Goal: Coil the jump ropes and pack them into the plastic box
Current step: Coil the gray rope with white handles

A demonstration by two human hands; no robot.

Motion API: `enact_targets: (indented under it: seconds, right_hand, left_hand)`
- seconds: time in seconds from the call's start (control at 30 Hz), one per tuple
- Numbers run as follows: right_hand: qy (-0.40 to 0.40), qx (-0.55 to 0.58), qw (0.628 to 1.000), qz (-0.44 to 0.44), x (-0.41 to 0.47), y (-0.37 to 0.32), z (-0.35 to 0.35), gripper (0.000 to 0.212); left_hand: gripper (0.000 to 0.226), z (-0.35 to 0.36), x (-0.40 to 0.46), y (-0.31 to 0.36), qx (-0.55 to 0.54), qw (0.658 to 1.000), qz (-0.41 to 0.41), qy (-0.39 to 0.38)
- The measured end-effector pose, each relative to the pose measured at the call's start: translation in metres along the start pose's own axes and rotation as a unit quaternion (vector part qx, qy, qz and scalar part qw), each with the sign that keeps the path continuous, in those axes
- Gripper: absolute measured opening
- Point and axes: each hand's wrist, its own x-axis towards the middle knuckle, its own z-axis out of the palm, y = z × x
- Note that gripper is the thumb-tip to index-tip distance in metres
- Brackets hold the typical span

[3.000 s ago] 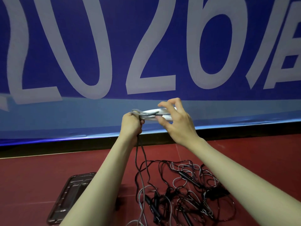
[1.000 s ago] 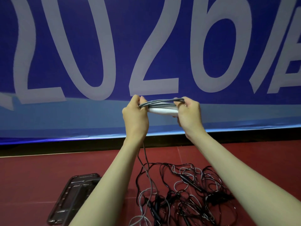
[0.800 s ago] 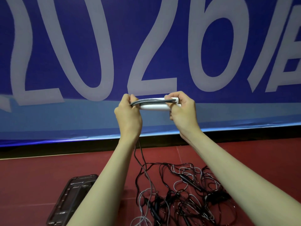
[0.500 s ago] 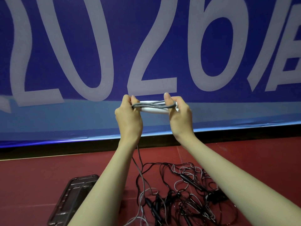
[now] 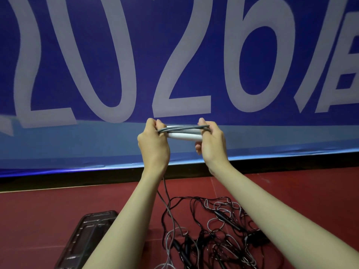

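- I see my left hand (image 5: pixel 153 141) pinching one end of the white handle (image 5: pixel 184 136), my right hand (image 5: pixel 210 141) the other, fingers curled, so the grey rope (image 5: pixel 182 129) loops stay taut.
- The rope's tail hangs to the floor tangle (image 5: pixel 223 235).
- The plastic box (image 5: pixel 85 237) waits beside it.

Even indoor light, wide-angle edge curvature

A large blue banner (image 5: pixel 252 35) fills the upper two thirds of the frame, printed with big pale grey characters reading "2026" (image 5: pixel 180 105). A lighter blue band (image 5: pixel 77 140) runs along its lower part. Under the banner lies a black strip (image 5: pixel 58 181), then a dark red floor (image 5: pixel 48 214) across the bottom.
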Motion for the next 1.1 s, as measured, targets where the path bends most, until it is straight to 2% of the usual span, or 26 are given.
enact_targets:
  seconds: [0.13, 0.23, 0.4, 0.5, 0.6, 0.67, 0.73, 0.9, 0.93, 1.0, 1.1]
  right_hand:
    - [-0.023, 0.013, 0.997, 0.075, 0.004, -0.002, -0.003, 0.024]
    - [-0.084, -0.025, 0.995, 0.056, 0.011, -0.006, -0.014, 0.016]
    - [-0.078, -0.059, 0.995, 0.016, 0.015, -0.005, -0.025, 0.013]
    - [-0.108, -0.012, 0.993, 0.048, 0.016, -0.005, -0.028, 0.016]
    - [-0.154, 0.053, 0.983, 0.083, 0.016, -0.008, -0.03, 0.008]
    - [-0.149, 0.034, 0.985, 0.074, 0.017, -0.009, -0.03, 0.007]
    - [-0.121, -0.005, 0.991, 0.053, 0.02, -0.008, -0.032, 0.01]
    - [-0.075, -0.033, 0.996, 0.04, 0.027, -0.001, -0.038, 0.013]
    - [-0.059, -0.032, 0.997, 0.04, 0.029, -0.001, -0.039, 0.012]
    - [-0.016, -0.021, 0.999, 0.044, 0.032, 0.0, -0.045, 0.011]
    - [0.011, 0.046, 0.996, 0.07, 0.035, -0.004, -0.052, 0.012]
  left_hand:
    - [0.033, 0.001, 0.001, 0.003, -0.012, 1.0, 0.011, 0.013]
    - [0.035, 0.0, 0.004, 0.005, -0.023, 0.999, 0.015, 0.023]
    - [0.036, 0.003, 0.004, 0.004, -0.025, 0.999, 0.025, -0.014]
    - [0.035, 0.002, 0.005, 0.001, -0.009, 0.999, 0.022, -0.03]
    - [0.034, 0.001, 0.006, 0.001, 0.001, 0.999, 0.019, -0.035]
    - [0.037, -0.002, 0.008, 0.002, 0.013, 0.998, 0.007, -0.069]
    - [0.039, -0.006, 0.011, 0.003, 0.041, 0.99, -0.014, -0.133]
    - [0.036, -0.014, 0.014, -0.001, 0.073, 0.956, -0.042, -0.281]
    - [0.034, -0.016, 0.014, -0.001, 0.062, 0.949, -0.044, -0.306]
    - [0.045, -0.019, 0.013, 0.0, 0.012, 0.937, -0.058, -0.345]
    - [0.046, -0.02, 0.012, 0.006, -0.065, 0.932, -0.056, -0.353]
